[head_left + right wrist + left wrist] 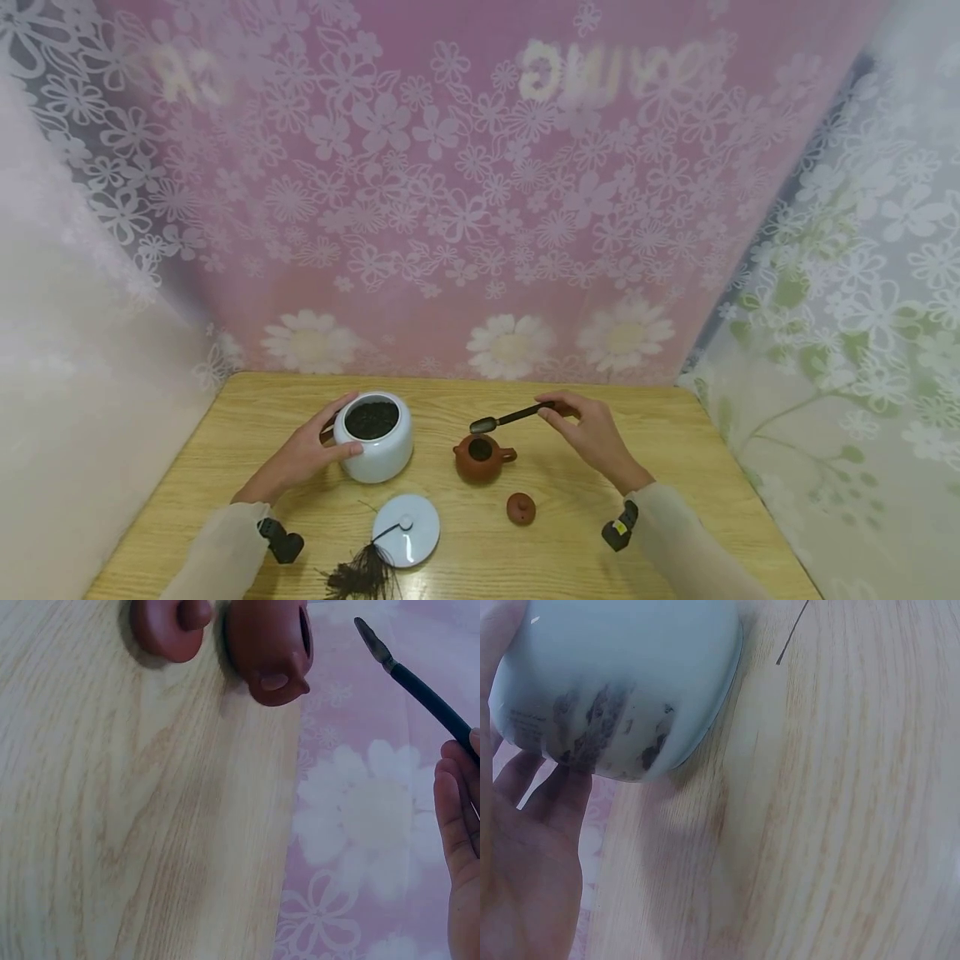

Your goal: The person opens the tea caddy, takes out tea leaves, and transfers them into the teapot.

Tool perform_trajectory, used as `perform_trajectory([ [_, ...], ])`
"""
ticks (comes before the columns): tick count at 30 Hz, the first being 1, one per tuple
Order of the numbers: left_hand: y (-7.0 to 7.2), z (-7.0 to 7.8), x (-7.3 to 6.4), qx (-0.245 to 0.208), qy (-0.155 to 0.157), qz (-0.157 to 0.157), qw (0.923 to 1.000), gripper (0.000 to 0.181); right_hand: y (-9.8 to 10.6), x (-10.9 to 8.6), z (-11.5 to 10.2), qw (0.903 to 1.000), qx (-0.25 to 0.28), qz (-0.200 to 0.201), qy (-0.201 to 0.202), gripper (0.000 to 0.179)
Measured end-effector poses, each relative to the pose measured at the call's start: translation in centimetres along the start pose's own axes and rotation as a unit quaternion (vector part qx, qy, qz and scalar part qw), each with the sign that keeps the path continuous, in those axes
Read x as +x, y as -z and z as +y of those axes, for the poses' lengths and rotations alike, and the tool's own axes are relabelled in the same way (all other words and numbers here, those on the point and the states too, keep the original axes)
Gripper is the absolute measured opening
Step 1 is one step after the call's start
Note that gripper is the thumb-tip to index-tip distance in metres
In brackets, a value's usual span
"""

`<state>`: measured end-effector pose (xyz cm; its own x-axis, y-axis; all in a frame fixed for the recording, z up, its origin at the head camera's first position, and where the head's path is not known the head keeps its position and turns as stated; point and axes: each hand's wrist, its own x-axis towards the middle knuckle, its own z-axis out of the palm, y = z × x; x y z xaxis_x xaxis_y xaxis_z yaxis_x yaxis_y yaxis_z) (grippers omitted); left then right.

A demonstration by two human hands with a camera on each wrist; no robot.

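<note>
My left hand point(306, 454) grips the left side of a white ceramic jar point(388, 460), thumb at the front and fingers behind. Dark loose tea leaves point(372, 419) show inside its mouth. Dark painted marks on the jar point(637, 667) appear in the left wrist view. With thumb and fingertips, my right hand point(592, 433) pinches the dark handle of a tea scoop point(519, 414). The scoop's head lies over the rear rim of a brown clay teapot point(477, 472) in the head view. Dark leaves show in the teapot's opening; its handle points right.
The teapot's small brown lid point(521, 509) lies on the wooden table point(570, 550) in front of it. Nearer me, the jar's white lid point(420, 546) lies with a dark tassel point(362, 575) on its knob. Flower-patterned cloth walls point(480, 208) enclose the table at the back and sides.
</note>
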<state>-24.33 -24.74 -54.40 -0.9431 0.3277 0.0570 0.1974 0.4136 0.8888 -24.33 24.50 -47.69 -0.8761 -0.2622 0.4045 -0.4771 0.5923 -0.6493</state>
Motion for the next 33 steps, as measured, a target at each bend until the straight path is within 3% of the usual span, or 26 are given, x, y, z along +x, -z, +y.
perform_trajectory([
  [10,0.0,0.1,0.0,-0.004,0.005,0.0,1.0,0.095,-1.4,2.0,-1.5,0.9983,0.055,0.003,-0.018,0.026],
  [18,0.0,0.1,-0.1,-0.001,0.002,0.002,1.0,0.096,-3.3,4.3,-3.7,0.996,0.082,0.0,0.035,0.021],
  [33,0.0,0.0,-0.1,0.003,0.003,0.003,1.0,0.094,-6.7,6.9,-7.8,0.9938,0.082,-0.024,0.071,0.023],
])
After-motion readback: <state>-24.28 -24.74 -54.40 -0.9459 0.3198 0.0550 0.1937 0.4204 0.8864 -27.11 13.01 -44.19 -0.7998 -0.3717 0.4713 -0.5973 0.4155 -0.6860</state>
